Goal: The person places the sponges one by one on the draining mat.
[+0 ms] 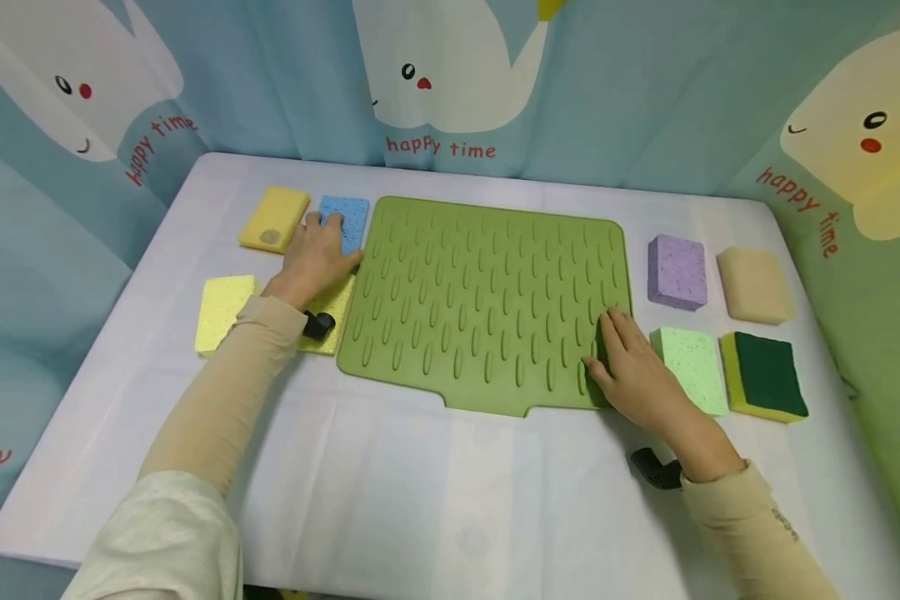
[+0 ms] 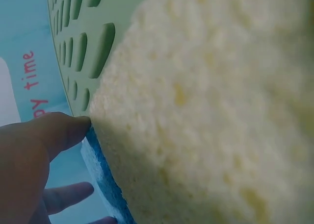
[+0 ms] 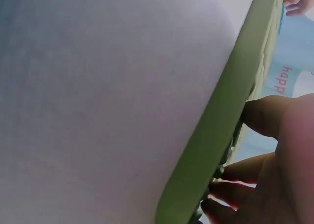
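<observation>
My left hand point(image 1: 315, 257) is over the blue sponge point(image 1: 354, 218), its fingers spread and touching the top, thumb toward the mat side. In the left wrist view the thumb tip is at the corner where the blue sponge meets a yellow sponge, blurred and close up. That yellow sponge point(image 1: 341, 300) lies partly hidden under my left wrist. A green ridged mat point(image 1: 487, 283) lies mid-table with a tab on its near edge. My right hand point(image 1: 637, 375) rests on the mat's lower right edge, fingers extended, fingertips on the ridges.
Left of my left arm lie a yellow sponge with a round mark point(image 1: 276, 218) and a pale yellow sponge point(image 1: 225, 312). On the right are a purple sponge point(image 1: 677, 272), a beige sponge point(image 1: 755, 285), a light green sponge point(image 1: 692, 371) and a green-and-yellow scouring sponge point(image 1: 767, 375). Printed curtains surround the table.
</observation>
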Demonstrator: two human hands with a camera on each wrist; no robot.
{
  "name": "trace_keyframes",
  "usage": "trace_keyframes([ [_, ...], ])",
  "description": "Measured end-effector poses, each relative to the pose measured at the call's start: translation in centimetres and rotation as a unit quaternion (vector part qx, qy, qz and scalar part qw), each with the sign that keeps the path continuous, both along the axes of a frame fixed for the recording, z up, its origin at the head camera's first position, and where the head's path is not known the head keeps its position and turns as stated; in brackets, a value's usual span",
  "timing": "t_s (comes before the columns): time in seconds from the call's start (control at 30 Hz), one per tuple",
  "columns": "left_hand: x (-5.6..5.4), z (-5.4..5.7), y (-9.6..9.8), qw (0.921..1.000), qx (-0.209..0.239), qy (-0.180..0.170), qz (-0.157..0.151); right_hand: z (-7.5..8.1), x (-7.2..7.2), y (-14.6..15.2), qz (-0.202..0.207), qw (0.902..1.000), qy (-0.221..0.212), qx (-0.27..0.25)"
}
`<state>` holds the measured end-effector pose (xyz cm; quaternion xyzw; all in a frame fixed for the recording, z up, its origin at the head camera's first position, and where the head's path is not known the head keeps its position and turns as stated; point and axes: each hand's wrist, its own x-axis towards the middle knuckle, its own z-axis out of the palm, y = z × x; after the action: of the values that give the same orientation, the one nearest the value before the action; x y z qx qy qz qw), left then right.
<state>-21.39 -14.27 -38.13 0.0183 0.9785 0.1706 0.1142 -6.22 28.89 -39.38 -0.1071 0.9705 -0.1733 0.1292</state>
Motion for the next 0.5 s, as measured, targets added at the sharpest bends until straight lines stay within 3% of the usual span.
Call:
trace_keyframes([
  [0.5,-0.32,0.06,-0.01,0.9998,0.01,0.013,0.01,-0.04,-0.23,0.21,-0.002,0.9999,-0.012,-0.01],
])
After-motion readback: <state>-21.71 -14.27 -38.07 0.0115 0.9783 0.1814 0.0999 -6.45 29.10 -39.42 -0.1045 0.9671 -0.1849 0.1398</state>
